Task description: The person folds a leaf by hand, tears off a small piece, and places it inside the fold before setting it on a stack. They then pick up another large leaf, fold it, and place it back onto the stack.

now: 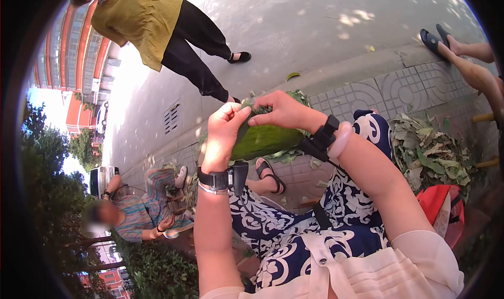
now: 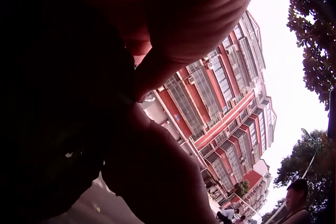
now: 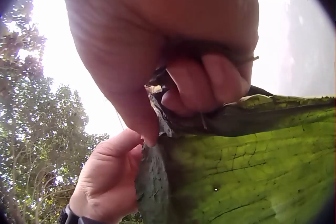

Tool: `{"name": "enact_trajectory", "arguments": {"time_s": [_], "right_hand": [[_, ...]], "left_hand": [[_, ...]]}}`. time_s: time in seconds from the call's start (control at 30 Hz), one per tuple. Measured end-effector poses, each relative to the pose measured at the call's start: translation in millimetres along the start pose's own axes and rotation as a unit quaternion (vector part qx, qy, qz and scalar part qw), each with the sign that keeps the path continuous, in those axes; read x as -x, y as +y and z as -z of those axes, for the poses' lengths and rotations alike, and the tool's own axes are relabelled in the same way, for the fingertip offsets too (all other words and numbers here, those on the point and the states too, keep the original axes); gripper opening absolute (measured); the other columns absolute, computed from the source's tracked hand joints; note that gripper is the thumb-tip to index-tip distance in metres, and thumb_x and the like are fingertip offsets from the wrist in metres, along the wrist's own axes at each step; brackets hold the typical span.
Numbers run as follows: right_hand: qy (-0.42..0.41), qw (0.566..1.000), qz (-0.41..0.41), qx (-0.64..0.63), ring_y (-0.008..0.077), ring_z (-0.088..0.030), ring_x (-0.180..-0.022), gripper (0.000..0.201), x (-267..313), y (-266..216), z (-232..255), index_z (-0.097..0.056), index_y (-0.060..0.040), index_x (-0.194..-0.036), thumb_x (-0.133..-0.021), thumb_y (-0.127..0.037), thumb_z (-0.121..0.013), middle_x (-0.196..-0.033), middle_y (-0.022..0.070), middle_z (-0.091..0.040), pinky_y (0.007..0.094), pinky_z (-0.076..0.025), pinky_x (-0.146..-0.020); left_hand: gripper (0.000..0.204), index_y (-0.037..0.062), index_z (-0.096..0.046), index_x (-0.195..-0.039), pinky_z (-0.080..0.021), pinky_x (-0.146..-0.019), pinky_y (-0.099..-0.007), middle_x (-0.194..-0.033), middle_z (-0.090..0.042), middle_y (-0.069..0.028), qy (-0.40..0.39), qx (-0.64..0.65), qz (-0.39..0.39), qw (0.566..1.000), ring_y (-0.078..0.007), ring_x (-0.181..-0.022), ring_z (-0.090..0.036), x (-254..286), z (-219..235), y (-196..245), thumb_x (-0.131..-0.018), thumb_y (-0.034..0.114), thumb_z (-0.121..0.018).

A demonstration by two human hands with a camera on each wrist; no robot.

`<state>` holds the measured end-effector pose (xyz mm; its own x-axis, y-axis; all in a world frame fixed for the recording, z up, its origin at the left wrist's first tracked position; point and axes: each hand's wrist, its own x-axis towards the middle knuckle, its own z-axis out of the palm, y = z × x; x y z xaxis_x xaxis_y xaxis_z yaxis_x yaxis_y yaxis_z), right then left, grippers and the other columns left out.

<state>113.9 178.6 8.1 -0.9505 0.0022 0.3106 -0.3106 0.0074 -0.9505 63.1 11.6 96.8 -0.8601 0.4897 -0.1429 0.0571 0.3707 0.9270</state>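
A large green leaf (image 1: 270, 141) is held up in front of the lap, its top edge between both hands. My left hand (image 1: 223, 131) pinches the leaf's upper left corner with thumb and fingers. Close beside it, my right hand (image 1: 283, 110) grips the same edge. In the right wrist view, light comes through the veined leaf (image 3: 252, 171), and the right hand's (image 3: 173, 40) curled fingers hold a dark, folded strip along its top. The left hand (image 3: 107, 174) shows behind the leaf. In the left wrist view, the hand (image 2: 194, 19) and leaf are mostly in shadow.
A heap of wilted leaves (image 1: 441, 147) lies on the paving at right, near a red bag (image 1: 436, 204). A person in a yellow top (image 1: 139, 21) stands on the road. Another person in striped clothes (image 1: 139, 215) sits at left. Someone's sandalled legs (image 1: 467, 63) reach in at right.
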Motion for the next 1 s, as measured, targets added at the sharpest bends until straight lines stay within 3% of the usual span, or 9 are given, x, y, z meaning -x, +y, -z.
{"name": "enact_trajectory", "arguments": {"time_s": [0.17, 0.27, 0.37, 0.47, 0.57, 0.63, 0.83, 0.93, 1.0], "right_hand": [[-0.002, 1.000, 0.000, -0.009, 0.0065, -0.042, -0.064, 0.027, 4, -9, 1, -0.067, 0.0000, -0.086, -0.081, -0.025, -0.077, -0.062, 0.0018, -0.049, 0.0275, -0.037, -0.057], [0.013, 1.000, 0.019, -0.021, 0.0103, -0.049, -0.060, 0.030, 3, -10, 0, -0.072, -0.0016, -0.090, -0.076, -0.028, -0.077, -0.063, 0.0108, -0.060, 0.0310, -0.043, -0.058], [0.013, 1.000, 0.007, -0.008, 0.0102, -0.049, -0.061, 0.027, 3, -8, -2, -0.071, -0.0008, -0.090, -0.077, -0.024, -0.075, -0.063, 0.0108, -0.060, 0.0311, -0.043, -0.058], [0.021, 1.000, 0.000, -0.020, 0.0101, -0.049, -0.061, 0.027, 3, -7, -2, -0.071, 0.0002, -0.090, -0.077, -0.023, -0.074, -0.062, 0.0103, -0.059, 0.0309, -0.043, -0.058], [0.026, 0.999, -0.008, -0.018, 0.0051, -0.043, -0.065, 0.022, 2, -2, -4, -0.068, 0.0003, -0.089, -0.083, -0.020, -0.074, -0.063, 0.0002, -0.050, 0.0268, -0.038, -0.057], [0.032, 0.999, 0.008, -0.041, 0.0051, -0.043, -0.066, 0.023, 0, 4, -7, -0.068, -0.0004, -0.090, -0.083, -0.021, -0.075, -0.064, -0.0002, -0.052, 0.0265, -0.038, -0.057], [0.006, 1.000, -0.002, -0.005, 0.0050, -0.044, -0.066, 0.026, 1, 2, -5, -0.069, -0.0016, -0.092, -0.082, -0.025, -0.077, -0.066, -0.0015, -0.053, 0.0256, -0.037, -0.058], [-0.010, 1.000, -0.009, -0.011, 0.0050, -0.043, -0.065, 0.027, 3, -4, -4, -0.069, -0.0015, -0.091, -0.082, -0.026, -0.078, -0.066, -0.0017, -0.053, 0.0255, -0.037, -0.057], [-0.007, 1.000, -0.013, -0.017, 0.0056, -0.044, -0.064, 0.028, 4, -7, -5, -0.070, -0.0017, -0.091, -0.080, -0.026, -0.078, -0.063, 0.0002, -0.053, 0.0264, -0.037, -0.056]], "left_hand": [[0.011, 0.0054, -0.064, -0.085, -0.036, -0.056, -0.0172, -0.072, -0.055, 0.0086, -0.013, -0.003, -0.002, 1.000, 0.0006, -0.064, -0.046, -1, 2, -3, -0.093, 0.012, -0.068], [0.011, 0.0042, -0.065, -0.087, -0.039, -0.058, -0.0181, -0.075, -0.059, 0.0063, -0.004, 0.031, 0.029, 0.999, -0.0010, -0.065, -0.050, 0, -1, -4, -0.094, 0.012, -0.067], [0.011, 0.0030, -0.065, -0.090, -0.045, -0.063, -0.0192, -0.081, -0.065, 0.0028, -0.003, 0.044, 0.047, 0.998, -0.0036, -0.070, -0.057, -3, 2, -12, -0.095, 0.013, -0.066], [0.011, 0.0035, -0.066, -0.091, -0.045, -0.063, -0.0191, -0.082, -0.065, 0.0026, 0.001, 0.040, 0.055, 0.998, -0.0033, -0.070, -0.057, -1, 4, -10, -0.095, 0.014, -0.066], [0.009, 0.0043, -0.066, -0.091, -0.044, -0.064, -0.0189, -0.082, -0.065, 0.0028, -0.003, 0.023, 0.053, 0.998, -0.0027, -0.071, -0.057, 7, 5, 1, -0.094, 0.013, -0.066], [0.008, 0.0045, -0.066, -0.091, -0.044, -0.064, -0.0188, -0.082, -0.065, 0.0030, -0.015, -0.023, 0.034, 0.999, -0.0025, -0.071, -0.056, 7, 14, -8, -0.094, 0.012, -0.066], [0.008, 0.0039, -0.066, -0.090, -0.043, -0.063, -0.0186, -0.081, -0.064, 0.0034, 0.000, 0.011, 0.029, 1.000, -0.0024, -0.070, -0.055, 14, 10, -2, -0.093, 0.011, -0.067], [0.014, 0.0060, -0.063, -0.080, -0.034, -0.056, -0.0184, -0.071, -0.054, 0.0092, 0.006, -0.017, 0.017, 1.000, 0.0007, -0.064, -0.044, 16, 6, 4, -0.091, 0.011, -0.070], [0.015, 0.0062, -0.063, -0.078, -0.034, -0.056, -0.0189, -0.070, -0.053, 0.0092, 0.006, -0.027, 0.012, 1.000, 0.0006, -0.064, -0.043, 16, 7, 2, -0.091, 0.011, -0.070]]}}
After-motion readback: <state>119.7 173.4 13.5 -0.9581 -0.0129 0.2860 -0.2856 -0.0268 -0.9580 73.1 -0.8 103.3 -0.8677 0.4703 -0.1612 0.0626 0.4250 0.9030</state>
